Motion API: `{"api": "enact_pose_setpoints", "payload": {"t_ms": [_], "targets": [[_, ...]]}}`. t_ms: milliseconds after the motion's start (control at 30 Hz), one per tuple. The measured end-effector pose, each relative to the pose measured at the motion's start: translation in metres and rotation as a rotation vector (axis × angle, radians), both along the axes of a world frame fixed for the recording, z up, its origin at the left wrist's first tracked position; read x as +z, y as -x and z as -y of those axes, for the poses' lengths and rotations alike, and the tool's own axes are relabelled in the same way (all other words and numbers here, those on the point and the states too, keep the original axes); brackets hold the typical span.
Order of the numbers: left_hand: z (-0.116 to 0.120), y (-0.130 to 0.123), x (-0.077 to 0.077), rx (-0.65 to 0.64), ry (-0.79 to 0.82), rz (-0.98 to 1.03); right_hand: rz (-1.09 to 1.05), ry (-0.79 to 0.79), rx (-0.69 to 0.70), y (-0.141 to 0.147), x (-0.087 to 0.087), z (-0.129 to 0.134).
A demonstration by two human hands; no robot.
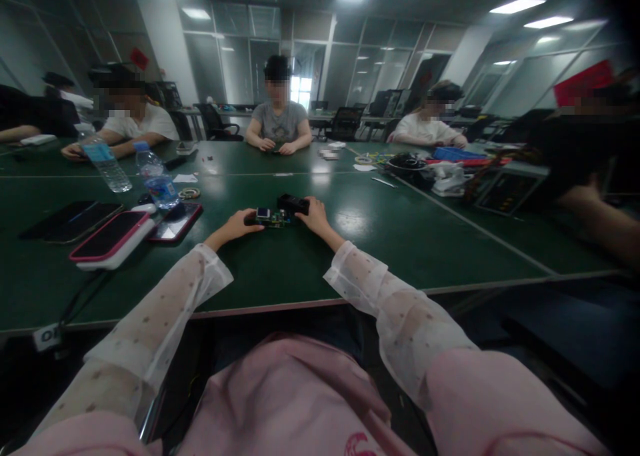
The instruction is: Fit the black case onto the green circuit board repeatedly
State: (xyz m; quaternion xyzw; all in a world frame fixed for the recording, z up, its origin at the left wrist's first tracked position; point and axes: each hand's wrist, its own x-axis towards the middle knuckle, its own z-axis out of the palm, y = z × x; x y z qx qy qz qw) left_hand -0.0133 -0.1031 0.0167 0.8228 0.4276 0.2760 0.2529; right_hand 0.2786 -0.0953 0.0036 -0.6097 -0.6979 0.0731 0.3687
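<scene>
My left hand (pixel 240 226) is closed on the left end of a small green circuit board (pixel 277 219), which carries a little screen (pixel 263 213) near my fingers. My right hand (pixel 315 214) grips a black plastic case (pixel 293 204) by its right side. Case and board are close together just above the green tabletop (pixel 280 263); whether they are joined I cannot tell. Sheer white dotted sleeves cover both my forearms.
Left of my hands lie a phone in a pink case (pixel 113 236), another phone (pixel 176 221) and dark tablets or phones (pixel 70 221). Two water bottles (pixel 155 176) stand behind them. A power supply box (pixel 513 188) and cables are at right. Several people sit around the table.
</scene>
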Motion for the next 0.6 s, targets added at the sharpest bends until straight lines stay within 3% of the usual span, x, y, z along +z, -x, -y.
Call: {"api": "enact_pose_setpoints", "payload": {"t_ms": [300, 433, 600], "targets": [[0.003, -0.003, 0.002, 0.052, 0.012, 0.038, -0.275, -0.135, 0.051, 0.0, 0.006, -0.005], [0.003, -0.004, 0.002, 0.052, 0.019, 0.04, -0.459, -0.11, 0.255, 0.006, 0.018, 0.001], [0.0, -0.003, -0.001, 0.055, 0.01, 0.053, -0.49, -0.013, 0.499, 0.014, 0.028, 0.012]]}}
